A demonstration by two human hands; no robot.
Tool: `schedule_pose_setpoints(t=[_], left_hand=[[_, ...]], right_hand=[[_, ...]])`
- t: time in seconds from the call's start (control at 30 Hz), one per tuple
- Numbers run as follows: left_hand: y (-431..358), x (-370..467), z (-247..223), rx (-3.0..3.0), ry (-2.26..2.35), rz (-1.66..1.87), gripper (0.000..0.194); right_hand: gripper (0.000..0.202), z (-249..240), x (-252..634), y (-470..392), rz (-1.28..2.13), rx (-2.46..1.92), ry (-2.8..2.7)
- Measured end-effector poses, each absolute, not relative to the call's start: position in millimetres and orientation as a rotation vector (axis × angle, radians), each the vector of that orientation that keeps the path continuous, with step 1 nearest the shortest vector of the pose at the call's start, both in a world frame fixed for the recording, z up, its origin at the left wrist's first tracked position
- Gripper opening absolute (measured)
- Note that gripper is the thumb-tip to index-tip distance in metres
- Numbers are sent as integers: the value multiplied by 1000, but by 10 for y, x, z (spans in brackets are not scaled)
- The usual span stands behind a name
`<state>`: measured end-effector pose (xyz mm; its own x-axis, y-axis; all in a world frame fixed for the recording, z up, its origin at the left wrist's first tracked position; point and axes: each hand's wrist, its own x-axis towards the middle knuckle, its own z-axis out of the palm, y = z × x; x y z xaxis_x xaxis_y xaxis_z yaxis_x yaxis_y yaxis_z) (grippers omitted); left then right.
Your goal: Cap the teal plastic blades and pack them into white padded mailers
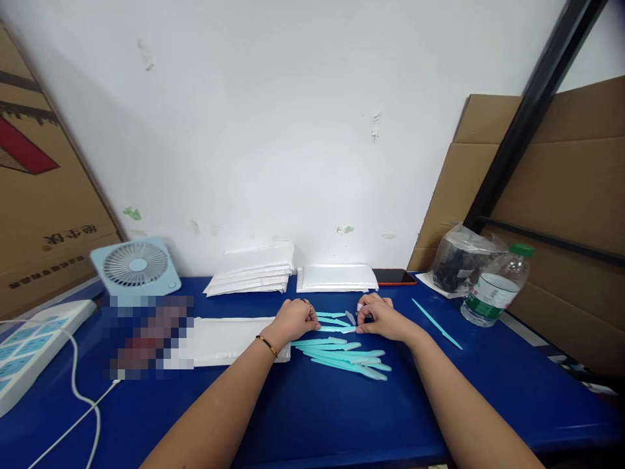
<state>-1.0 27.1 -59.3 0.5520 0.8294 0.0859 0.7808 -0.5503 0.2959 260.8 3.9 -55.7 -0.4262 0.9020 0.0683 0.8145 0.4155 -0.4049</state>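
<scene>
My left hand (294, 320) and my right hand (381, 316) rest on the blue table (312, 410), fingertips pinching the two ends of a thin turquoise plastic stick (336, 329). Several more turquoise sticks (344, 358) lie in a loose fan just in front of my hands. One lone turquoise stick (436, 324) lies apart to the right. A white padded envelope (229, 339) lies flat under my left wrist.
Two stacks of white envelopes (254, 277) (336, 279) sit by the wall, beside a phone (393, 277). A water bottle (493, 290) and a bagged dark object (459, 260) stand right. A small fan (137, 266) and power strip (29, 345) with cable are left. Cardboard leans at both sides.
</scene>
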Motion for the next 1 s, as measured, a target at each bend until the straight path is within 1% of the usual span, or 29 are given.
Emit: schedule_pose_setpoints(t=[0.1, 0.2, 0.3, 0.4, 0.5, 0.63, 0.8, 1.0], left_hand=[[315, -70, -590, 2552, 1408, 351, 14], [320, -118, -563, 2535, 1456, 422, 18], [279, -148, -530, 2505, 1342, 424, 24], [231, -164, -518, 2457, 1167, 272, 28], [211, -133, -538, 2447, 1137, 180, 24], [211, 17, -589, 2508, 1272, 289, 18], [211, 173, -614, 2560, 1324, 347, 14], [215, 79, -584, 2562, 1379, 420, 14]], right_hand=[[21, -573, 2724, 96, 455, -1598, -2325], [22, -564, 2758, 106, 377, -1645, -2231], [20, -539, 2619, 40, 351, -1544, -2217], [18, -539, 2371, -56, 423, -1396, -2326], [20, -576, 2174, -102, 453, -1340, -2382], [15, -624, 2123, -75, 404, -1437, -2324], [16, -627, 2259, -32, 269, -1509, -2337], [13, -601, 2524, 13, 184, -1586, -2264]])
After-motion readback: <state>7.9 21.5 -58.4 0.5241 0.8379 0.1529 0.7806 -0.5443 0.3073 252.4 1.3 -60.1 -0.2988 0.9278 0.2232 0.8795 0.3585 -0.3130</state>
